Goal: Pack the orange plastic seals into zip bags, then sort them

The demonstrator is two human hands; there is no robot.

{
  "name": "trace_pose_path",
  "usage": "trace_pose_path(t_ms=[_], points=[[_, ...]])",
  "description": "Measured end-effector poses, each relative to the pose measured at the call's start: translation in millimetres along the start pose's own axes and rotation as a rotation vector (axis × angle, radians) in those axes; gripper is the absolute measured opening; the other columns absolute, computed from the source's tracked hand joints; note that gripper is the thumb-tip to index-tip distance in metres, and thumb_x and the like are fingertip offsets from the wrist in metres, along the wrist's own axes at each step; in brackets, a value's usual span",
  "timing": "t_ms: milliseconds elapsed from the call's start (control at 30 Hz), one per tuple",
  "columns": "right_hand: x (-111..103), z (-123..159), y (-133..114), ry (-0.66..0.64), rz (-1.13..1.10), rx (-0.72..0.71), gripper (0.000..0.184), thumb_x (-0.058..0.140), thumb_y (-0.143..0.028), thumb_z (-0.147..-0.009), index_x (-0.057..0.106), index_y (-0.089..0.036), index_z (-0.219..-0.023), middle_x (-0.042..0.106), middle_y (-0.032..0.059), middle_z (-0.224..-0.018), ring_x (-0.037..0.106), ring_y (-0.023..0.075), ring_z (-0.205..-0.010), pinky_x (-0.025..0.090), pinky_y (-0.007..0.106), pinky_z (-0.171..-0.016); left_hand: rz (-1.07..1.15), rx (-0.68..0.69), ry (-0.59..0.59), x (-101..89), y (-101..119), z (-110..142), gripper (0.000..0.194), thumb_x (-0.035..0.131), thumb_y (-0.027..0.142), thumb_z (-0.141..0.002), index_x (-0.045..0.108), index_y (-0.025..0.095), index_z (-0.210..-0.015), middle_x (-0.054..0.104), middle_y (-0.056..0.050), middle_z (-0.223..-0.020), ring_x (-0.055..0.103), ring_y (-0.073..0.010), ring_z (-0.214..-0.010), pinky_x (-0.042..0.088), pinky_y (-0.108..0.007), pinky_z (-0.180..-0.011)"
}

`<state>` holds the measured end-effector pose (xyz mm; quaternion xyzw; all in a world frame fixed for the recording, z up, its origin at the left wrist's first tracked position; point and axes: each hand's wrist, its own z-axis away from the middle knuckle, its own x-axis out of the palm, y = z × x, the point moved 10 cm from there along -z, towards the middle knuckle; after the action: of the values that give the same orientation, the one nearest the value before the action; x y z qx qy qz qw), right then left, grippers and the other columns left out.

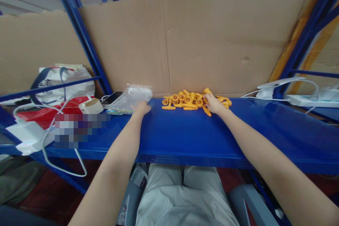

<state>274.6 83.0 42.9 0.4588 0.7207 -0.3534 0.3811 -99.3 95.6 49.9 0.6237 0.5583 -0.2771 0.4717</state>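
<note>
A heap of several small orange plastic parts lies at the back of the blue shelf, against the cardboard wall. My right hand rests on the heap's right side, fingers curled among the parts. My left hand reaches to a stack of clear plastic bags to the left of the heap, fingertips pinching the stack's near edge.
A phone and a tape roll lie left of the bags, beside a red item and a white tote bag. White cables and a charger sit at far left; a power strip at right. Blue rack posts frame the cardboard.
</note>
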Motion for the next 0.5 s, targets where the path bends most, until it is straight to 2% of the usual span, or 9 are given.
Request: trace_pose_path(t_ms=[33,100,200,267,367,500], points=[[-3,2,0,-0.003,0.033,0.037,0.04,0.051,-0.008,-0.083,0.053,-0.017,-0.122,0.056,0.0171,-0.132,0.062,0.0276,-0.114,0.049,0.044,-0.097,0.001,-0.034,0.001,-3.8,3,2,0.046,0.052,0.013,-0.084,0.068,0.017,-0.128,0.059,-0.019,-0.143,0.047,-0.0411,-0.139,0.027,-0.075,-0.115],[-10,4,1,0.001,0.097,0.12,0.038,0.047,-0.008,-0.085,0.051,-0.017,-0.122,0.056,0.0183,-0.131,0.063,0.0295,-0.11,0.049,0.044,-0.092,0.022,0.018,0.043,-16.0,21,6,0.046,0.049,0.012,-0.088,0.064,0.016,-0.131,0.047,-0.018,-0.154,0.038,-0.0367,-0.147,0.024,-0.07,-0.118],[-21,4,4,0.062,0.129,0.193,0.036,0.045,-0.008,-0.084,0.051,-0.016,-0.12,0.059,0.0184,-0.124,0.064,0.0307,-0.105,0.049,0.043,-0.088,0.066,0.161,0.114,-31.7,52,12,0.048,0.045,0.014,-0.091,0.057,0.013,-0.137,0.037,-0.018,-0.161,0.028,-0.0323,-0.152,0.022,-0.065,-0.121],[-32,3,9,0.152,0.092,0.208,0.033,0.046,-0.009,-0.083,0.051,-0.018,-0.114,0.06,0.016,-0.117,0.063,0.0296,-0.102,0.048,0.042,-0.087,0.102,0.296,0.161,-38.2,74,18,0.05,0.043,0.011,-0.09,0.055,0.014,-0.139,0.036,-0.017,-0.162,0.025,-0.0308,-0.153,0.021,-0.064,-0.122],[-51,5,18,0.332,-0.042,0.218,0.024,0.049,-0.013,-0.081,0.051,-0.021,-0.104,0.059,0.0119,-0.111,0.06,0.0272,-0.099,0.049,0.042,-0.088,0.15,0.511,0.193,-37.6,105,30,0.054,0.042,0.009,-0.089,0.05,0.015,-0.142,0.035,-0.016,-0.162,0.025,-0.0294,-0.154,0.02,-0.061,-0.123],[-71,8,20,0.529,-0.322,0.23,0.017,0.056,-0.021,-0.078,0.047,-0.024,-0.092,0.059,0.0079,-0.103,0.058,0.0246,-0.099,0.049,0.044,-0.093,0.194,0.785,0.146,-20.8,144,57,0.06,0.039,0.01,-0.09,0.039,0.017,-0.15,0.037,-0.016,-0.161,0.029,-0.0254,-0.152,0.022,-0.058,-0.123]])
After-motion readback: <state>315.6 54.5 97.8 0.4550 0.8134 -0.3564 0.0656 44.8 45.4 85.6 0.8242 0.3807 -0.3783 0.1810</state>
